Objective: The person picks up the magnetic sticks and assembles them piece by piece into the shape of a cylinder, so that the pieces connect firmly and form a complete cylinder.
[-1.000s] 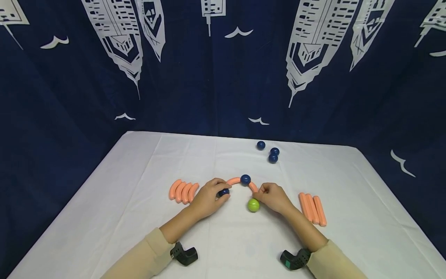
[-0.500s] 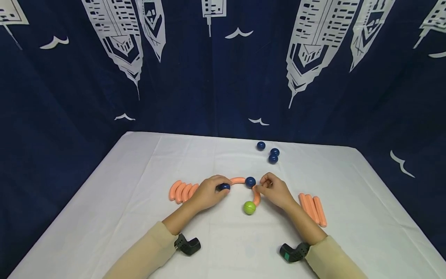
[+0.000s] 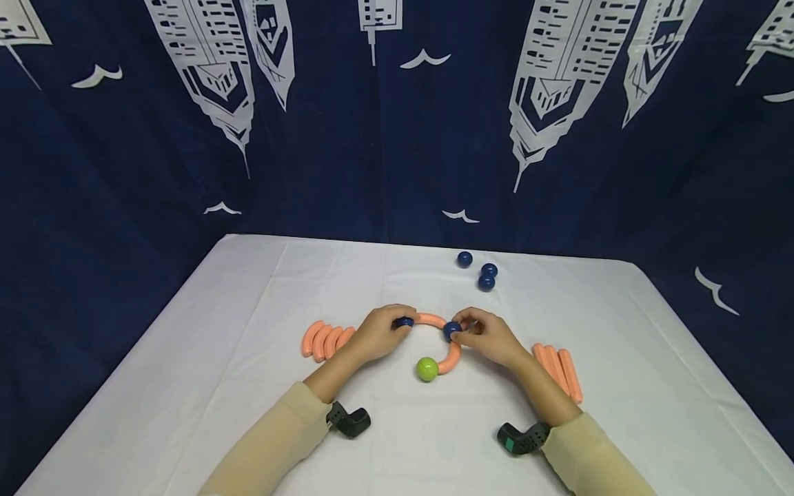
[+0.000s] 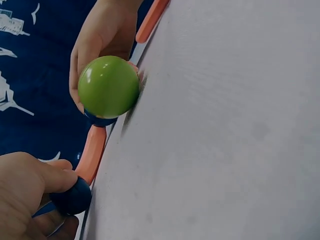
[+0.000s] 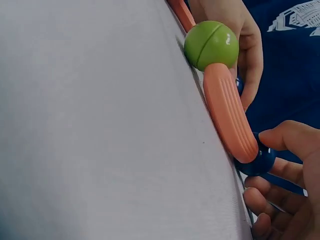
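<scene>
My left hand (image 3: 377, 335) grips a dark blue ball (image 3: 404, 322) between thumb and fingers. A curved orange rod (image 3: 430, 319) joins it to a second blue ball (image 3: 452, 331), which my right hand (image 3: 492, 339) pinches. From that second ball another curved orange rod (image 5: 226, 112) runs toward the near side and ends at a green ball (image 3: 426, 369). This joined chain forms an arc that opens to the left. In the left wrist view the green ball (image 4: 109, 86) covers most of the right-hand blue ball.
Several curved orange rods (image 3: 324, 340) lie side by side left of the left hand. Three straight orange rods (image 3: 557, 372) lie to the right. Three loose blue balls (image 3: 486, 282) sit near the back edge of the white-clothed table (image 3: 397, 448). A dark blue patterned cloth (image 3: 347, 151) hangs behind.
The chain has turned clockwise: the green ball swung left and the second blue ball shifted right. My left hand moved slightly farther away. My right hand went from the curved rod onto the second blue ball.
</scene>
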Demonstrator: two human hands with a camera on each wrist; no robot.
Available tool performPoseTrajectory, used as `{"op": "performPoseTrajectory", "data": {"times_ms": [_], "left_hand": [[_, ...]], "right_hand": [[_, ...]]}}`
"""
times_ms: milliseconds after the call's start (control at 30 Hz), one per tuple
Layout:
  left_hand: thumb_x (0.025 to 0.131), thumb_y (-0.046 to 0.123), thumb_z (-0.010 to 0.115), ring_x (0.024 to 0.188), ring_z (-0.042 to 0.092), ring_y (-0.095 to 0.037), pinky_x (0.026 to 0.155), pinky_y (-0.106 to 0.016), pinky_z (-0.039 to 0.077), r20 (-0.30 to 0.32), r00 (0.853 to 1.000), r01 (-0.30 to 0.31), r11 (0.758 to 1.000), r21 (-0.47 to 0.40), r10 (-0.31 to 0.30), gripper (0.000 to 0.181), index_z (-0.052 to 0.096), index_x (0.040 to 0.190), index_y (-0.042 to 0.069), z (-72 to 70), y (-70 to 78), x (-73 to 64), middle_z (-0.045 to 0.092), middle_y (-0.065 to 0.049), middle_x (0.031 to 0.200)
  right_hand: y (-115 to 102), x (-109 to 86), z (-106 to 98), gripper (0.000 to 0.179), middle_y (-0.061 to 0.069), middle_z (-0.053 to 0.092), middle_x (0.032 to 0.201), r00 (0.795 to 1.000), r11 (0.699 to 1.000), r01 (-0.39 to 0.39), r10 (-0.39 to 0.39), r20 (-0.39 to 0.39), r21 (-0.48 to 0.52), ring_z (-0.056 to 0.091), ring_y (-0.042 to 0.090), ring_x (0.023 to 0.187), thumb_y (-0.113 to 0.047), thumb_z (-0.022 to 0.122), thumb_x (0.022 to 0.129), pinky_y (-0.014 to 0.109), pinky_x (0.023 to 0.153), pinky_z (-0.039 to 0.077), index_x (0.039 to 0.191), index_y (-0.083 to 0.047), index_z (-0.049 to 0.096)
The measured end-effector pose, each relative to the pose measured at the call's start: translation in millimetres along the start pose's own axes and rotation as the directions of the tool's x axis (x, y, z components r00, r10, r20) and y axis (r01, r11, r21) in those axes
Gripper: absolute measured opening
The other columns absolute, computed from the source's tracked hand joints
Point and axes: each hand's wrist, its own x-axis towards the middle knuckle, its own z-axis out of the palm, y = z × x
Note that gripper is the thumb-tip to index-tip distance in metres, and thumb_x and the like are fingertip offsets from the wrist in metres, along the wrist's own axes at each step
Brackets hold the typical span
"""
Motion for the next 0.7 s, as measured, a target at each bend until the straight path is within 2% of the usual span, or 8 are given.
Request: {"op": "performPoseTrajectory", "data": {"times_ms": [167, 400, 533, 700], "left_hand": [[0.092, 0.005, 0.065, 0.122, 0.055, -0.024, 0.104, -0.037, 0.041, -0.009, 1.000, 0.018, 1.000, -0.010, -0.018, 0.024, 0.070, 0.115, 0.009, 5.2, -0.8, 8.1, 0.064, -0.007, 0.124], [0.090, 0.007, 0.067, 0.121, 0.055, -0.024, 0.103, -0.039, 0.041, 0.009, 0.997, 0.076, 0.996, -0.045, -0.075, 0.025, 0.070, 0.115, 0.011, 10.4, 2.0, 15.9, 0.066, -0.006, 0.120], [0.089, 0.008, 0.068, 0.121, 0.055, -0.024, 0.103, -0.039, 0.040, 0.014, 0.995, 0.102, 0.993, -0.058, -0.102, 0.025, 0.071, 0.114, 0.012, 11.2, 1.9, 19.2, 0.067, -0.005, 0.119], [0.090, 0.008, 0.067, 0.121, 0.055, -0.023, 0.104, -0.039, 0.040, 0.036, 0.994, 0.107, 0.991, -0.075, -0.105, 0.025, 0.071, 0.113, 0.013, 13.5, 1.8, 23.5, 0.067, -0.005, 0.119]], "right_hand": [[2.7, -4.1, 0.8, 0.026, 0.004, 0.064, 0.090, 1.000, 1.000, 0.018, -0.018, -0.009, 0.016, 0.052, 0.017, 0.071, -0.017, 0.077, 0.082, 0.026, 0.063, 0.042, 0.103, -0.006, 0.067], [6.7, -11.0, 3.5, 0.024, 0.002, 0.061, 0.082, 0.996, 0.995, 0.087, -0.087, 0.001, 0.048, 0.049, 0.015, 0.066, -0.015, 0.080, 0.079, 0.024, 0.058, 0.041, 0.096, -0.006, 0.066], [5.9, -12.5, 5.8, 0.024, 0.001, 0.060, 0.080, 0.995, 0.993, 0.101, -0.102, 0.006, 0.063, 0.049, 0.013, 0.064, -0.015, 0.081, 0.077, 0.024, 0.057, 0.041, 0.095, -0.008, 0.066], [7.0, -15.4, 6.4, 0.027, 0.003, 0.060, 0.080, 0.992, 0.989, 0.124, -0.125, 0.005, 0.081, 0.048, 0.013, 0.064, -0.014, 0.083, 0.076, 0.023, 0.056, 0.040, 0.095, -0.005, 0.066]]}}
